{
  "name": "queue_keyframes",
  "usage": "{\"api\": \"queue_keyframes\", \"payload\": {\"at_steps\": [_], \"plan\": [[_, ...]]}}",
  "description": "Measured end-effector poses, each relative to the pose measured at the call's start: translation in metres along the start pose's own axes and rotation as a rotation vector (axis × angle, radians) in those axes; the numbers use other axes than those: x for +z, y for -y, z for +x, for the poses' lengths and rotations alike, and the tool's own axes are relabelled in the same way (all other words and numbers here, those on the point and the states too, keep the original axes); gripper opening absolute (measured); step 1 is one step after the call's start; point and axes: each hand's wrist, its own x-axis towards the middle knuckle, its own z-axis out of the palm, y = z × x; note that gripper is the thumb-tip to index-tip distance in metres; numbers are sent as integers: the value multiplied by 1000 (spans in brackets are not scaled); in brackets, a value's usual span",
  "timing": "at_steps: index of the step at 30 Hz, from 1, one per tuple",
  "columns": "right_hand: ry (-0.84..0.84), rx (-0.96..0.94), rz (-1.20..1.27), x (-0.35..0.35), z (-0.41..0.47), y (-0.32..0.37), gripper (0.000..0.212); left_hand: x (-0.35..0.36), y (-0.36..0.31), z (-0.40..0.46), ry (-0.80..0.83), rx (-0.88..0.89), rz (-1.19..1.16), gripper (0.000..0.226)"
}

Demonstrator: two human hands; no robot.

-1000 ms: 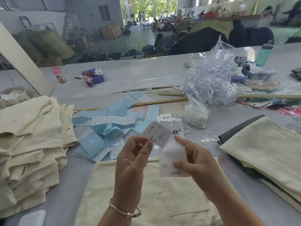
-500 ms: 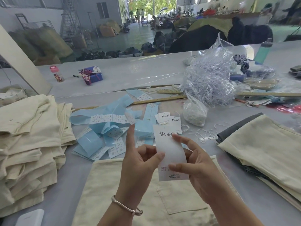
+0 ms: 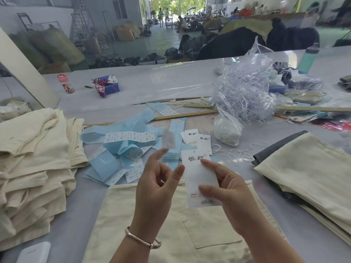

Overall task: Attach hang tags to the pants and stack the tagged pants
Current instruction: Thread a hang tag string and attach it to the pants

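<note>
The paper hang tag (image 3: 201, 179) looks smooth and matt white. Pants (image 3: 171, 224) at 6 o'clock are cream woven cloth. The bangle (image 3: 141, 240) is shiny metal. Wooden rulers (image 3: 186, 115) lie at 12 o'clock.

White hang tag (image 3: 199, 179) with black characters, held upright above cream pants (image 3: 190, 234) lying flat, pocket up

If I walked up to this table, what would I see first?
Right in the middle, the right hand holds up a white hang tag above cream pants lying flat. Behind it sits a messy pile of blue sticker strips, and a tall stack of folded cream pants fills the left side.
</note>
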Motion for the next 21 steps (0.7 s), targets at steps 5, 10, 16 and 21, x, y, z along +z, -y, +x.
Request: {"api": "queue_keyframes", "payload": {"at_steps": [5, 10, 16, 21], "plan": [[63, 29, -108, 2, 1, -4, 82, 0, -11, 2, 48, -46, -50, 18], [143, 7, -80, 6, -3, -1, 89, 5, -7, -2, 107, -108, 83, 32], [183, -24, -92, 9, -6, 0, 87, 7, -2, 2, 84, -81, 195, 27], [180, -49, -108, 9, -6, -2, 88, 7, 0, 3, 103, -102, 177, 29]]}}
